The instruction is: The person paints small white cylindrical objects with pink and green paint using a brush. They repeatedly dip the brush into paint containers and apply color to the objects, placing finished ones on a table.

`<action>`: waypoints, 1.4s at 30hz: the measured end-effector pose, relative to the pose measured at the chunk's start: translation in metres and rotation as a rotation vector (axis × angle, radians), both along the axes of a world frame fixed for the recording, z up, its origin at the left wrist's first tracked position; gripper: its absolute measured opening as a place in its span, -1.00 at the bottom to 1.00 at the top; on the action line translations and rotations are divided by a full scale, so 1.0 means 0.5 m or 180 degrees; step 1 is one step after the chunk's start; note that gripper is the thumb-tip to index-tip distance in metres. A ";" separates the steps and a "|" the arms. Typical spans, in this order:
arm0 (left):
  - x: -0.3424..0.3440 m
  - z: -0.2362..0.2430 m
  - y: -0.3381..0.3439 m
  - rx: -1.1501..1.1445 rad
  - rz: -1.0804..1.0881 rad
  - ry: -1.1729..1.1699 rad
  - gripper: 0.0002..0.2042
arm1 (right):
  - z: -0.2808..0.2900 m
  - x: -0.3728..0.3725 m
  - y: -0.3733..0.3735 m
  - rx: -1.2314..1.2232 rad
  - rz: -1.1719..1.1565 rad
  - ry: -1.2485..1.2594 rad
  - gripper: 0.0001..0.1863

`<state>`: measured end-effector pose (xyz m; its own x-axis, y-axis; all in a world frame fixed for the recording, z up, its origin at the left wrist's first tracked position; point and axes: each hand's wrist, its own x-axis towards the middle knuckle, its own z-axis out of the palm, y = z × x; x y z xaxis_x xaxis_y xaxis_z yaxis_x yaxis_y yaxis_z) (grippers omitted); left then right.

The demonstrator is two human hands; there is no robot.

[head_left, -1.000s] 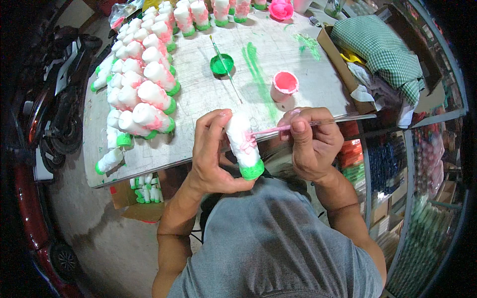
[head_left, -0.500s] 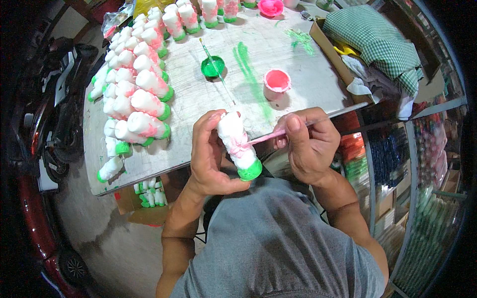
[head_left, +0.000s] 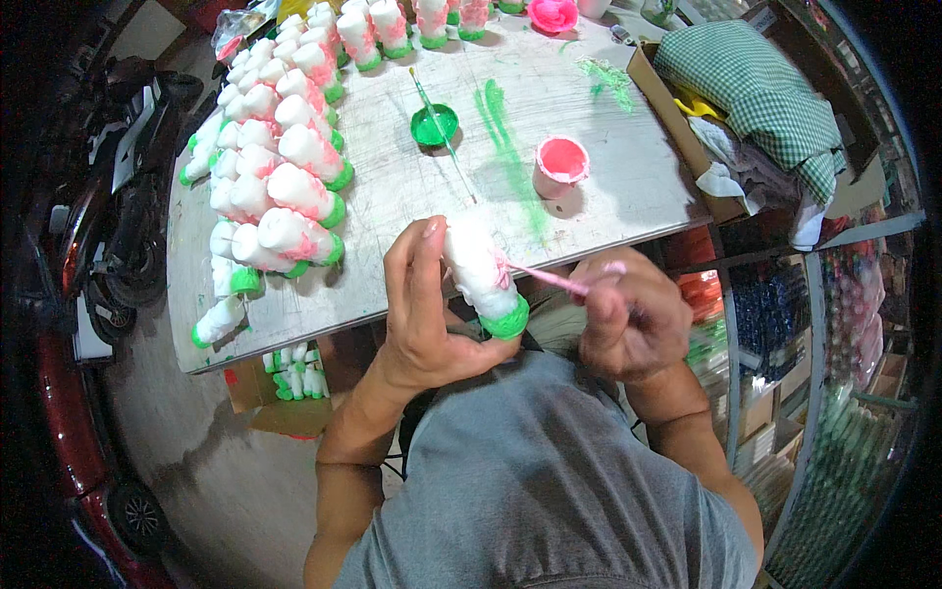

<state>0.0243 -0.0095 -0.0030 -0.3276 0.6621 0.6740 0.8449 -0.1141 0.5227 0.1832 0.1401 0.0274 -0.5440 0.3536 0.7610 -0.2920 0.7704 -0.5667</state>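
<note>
Scuffed and streaked with green, a pale worktable (head_left: 378,196) spreads in front of the seated person. The left hand (head_left: 417,314) is curled around a white candle (head_left: 471,260), its thumb by the green base and its other fingers up along the left side. The candle is held tilted, off the near edge of the table; its far side is hidden. The right hand (head_left: 638,319), blurred, pinches a pink-stained paintbrush (head_left: 554,279), whose tip meets the pink relief on the candle's right side; the paintbrush's back end cannot be made out.

Beyond the hands stands a pink-rimmed cup (head_left: 552,187) of pink paint. Farther left, a shallow green dish (head_left: 426,144) holds green paint, with a second brush (head_left: 422,90) laid across it. Rows of candles (head_left: 302,147) crowd the table's left side, many overlapped by their neighbours; those along the top are cut off by the frame. A bright pink bowl (head_left: 554,16) sits near the upper edge, its contents unclear.

To the right, a cardboard box (head_left: 667,123) holds a green checked cloth (head_left: 746,88) and other crumpled fabric. Below the table, a partly hidden carton (head_left: 285,422) contains small white-and-green pieces (head_left: 299,381). Shelves (head_left: 814,334) at the right carry packed goods too distorted to identify.
</note>
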 end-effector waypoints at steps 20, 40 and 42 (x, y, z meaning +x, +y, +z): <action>0.009 0.003 -0.002 0.0051 0.0284 0.0840 -0.04 | 0.000 -0.030 -0.039 0.0759 0.0083 0.0382 -0.71; 0.006 -0.008 0.013 0.0221 0.0448 0.0986 -0.05 | 0.019 -0.021 -0.026 0.0698 -0.0094 -0.0058 -0.72; 0.006 -0.005 0.006 0.0112 0.0432 0.0929 -0.05 | 0.008 -0.022 -0.036 0.0655 -0.0065 0.0064 -0.72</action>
<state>0.0275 -0.0066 -0.0053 -0.2006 0.6003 0.7742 0.9673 -0.0039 0.2537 0.1721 0.1219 0.0315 -0.5221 0.2004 0.8290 -0.2847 0.8753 -0.3910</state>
